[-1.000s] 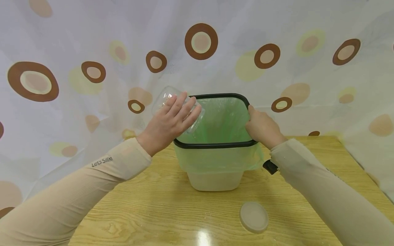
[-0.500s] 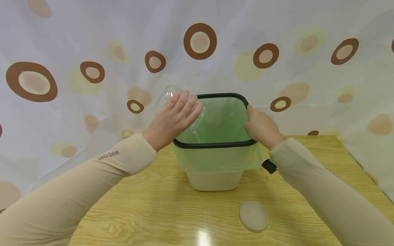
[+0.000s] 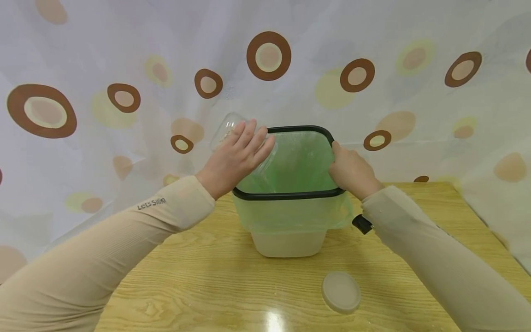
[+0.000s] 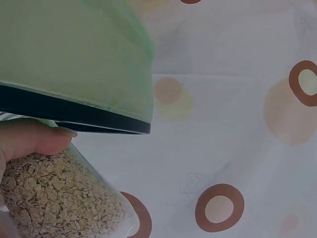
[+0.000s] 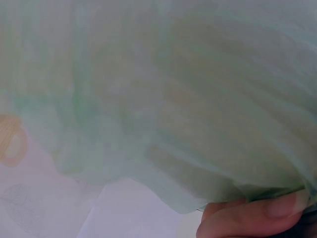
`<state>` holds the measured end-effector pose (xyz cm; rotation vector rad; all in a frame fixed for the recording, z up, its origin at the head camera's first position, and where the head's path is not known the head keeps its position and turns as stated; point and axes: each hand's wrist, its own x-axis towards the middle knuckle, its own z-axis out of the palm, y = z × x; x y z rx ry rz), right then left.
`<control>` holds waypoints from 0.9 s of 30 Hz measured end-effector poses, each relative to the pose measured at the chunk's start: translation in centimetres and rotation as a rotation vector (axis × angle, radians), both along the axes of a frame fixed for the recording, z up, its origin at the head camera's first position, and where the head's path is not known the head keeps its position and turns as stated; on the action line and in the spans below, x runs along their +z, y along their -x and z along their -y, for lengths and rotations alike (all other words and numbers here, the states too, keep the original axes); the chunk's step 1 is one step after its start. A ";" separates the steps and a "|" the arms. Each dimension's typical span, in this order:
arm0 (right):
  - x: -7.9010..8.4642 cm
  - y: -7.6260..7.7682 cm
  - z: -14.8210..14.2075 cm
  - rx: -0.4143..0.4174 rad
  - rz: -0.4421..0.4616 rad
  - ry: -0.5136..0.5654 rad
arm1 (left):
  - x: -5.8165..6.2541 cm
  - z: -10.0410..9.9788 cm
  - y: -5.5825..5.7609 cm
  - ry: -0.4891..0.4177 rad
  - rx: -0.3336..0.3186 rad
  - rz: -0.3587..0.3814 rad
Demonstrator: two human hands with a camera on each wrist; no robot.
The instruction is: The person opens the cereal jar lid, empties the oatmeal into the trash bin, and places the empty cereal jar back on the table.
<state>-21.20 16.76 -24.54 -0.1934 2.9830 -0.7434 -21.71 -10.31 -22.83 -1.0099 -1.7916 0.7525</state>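
Over the left side of the bin, my left hand (image 3: 234, 161) grips a clear jar (image 3: 225, 133) tipped with its mouth toward the bin's inside. Rolled oats (image 4: 64, 198) fill much of the jar in the left wrist view, and the thumb lies across its side. The pale bin (image 3: 290, 244) stands upright, lined with a green bag (image 3: 290, 214) folded over outside and held under a black rim (image 3: 290, 196). My right hand (image 3: 352, 170) grips that rim at the right side. In the right wrist view its fingers (image 5: 252, 218) touch the bag; the bin's bottom is hidden.
A round beige lid (image 3: 341, 292) lies on the wooden table (image 3: 199, 276) in front of the bin. Behind the table hangs a white curtain (image 3: 307, 27) with brown ring patterns. A small black object (image 3: 362, 224) shows beside the right sleeve.
My left hand has shifted slightly right and up, with the jar tilted more steeply. Half a second ago oats were falling from its mouth into the bin. The right hand stays put.
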 end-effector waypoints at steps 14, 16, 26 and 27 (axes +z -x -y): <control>0.1 -0.1 0.0 0.006 0.005 0.007 | -0.1 0.0 0.0 0.051 0.000 -0.033; 0.1 -0.1 0.0 0.006 0.004 0.008 | -0.1 0.0 0.0 0.057 -0.004 -0.039; 0.0 -0.1 0.0 0.004 -0.003 0.002 | 0.3 0.0 -0.2 0.074 0.017 -0.036; 0.1 -0.1 0.0 0.003 -0.003 0.002 | 0.3 0.0 -0.2 0.068 0.013 -0.032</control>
